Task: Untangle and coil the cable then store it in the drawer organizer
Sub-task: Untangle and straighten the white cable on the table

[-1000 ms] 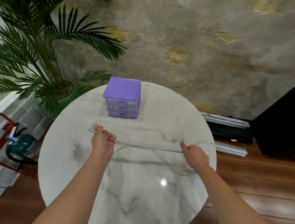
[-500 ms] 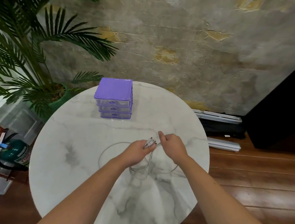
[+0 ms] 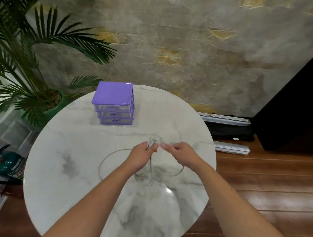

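Coiling is underway: the left hand [image 3: 141, 158] grips the gathered ends of the thin grey cable [image 3: 103, 162], the right hand [image 3: 180, 153] pinches a strand beside it. Loose loops hang onto the glossy marble tabletop [image 3: 68, 195]. Next, probably tighter loops, then the far purple plastic organizer [image 3: 113, 103], drawers closed.

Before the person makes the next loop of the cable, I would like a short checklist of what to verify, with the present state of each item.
1. Left hand grips the gathered cable ends: ok.
2. Right hand pinches the cable near the left grip: ok.
3. Cable free of knots: cannot tell; loops overlap below the hands.
4. Slack lies on the table, none over the edge: ok.
5. Drawer organizer open to receive the coil: not ok; all three drawers look closed.
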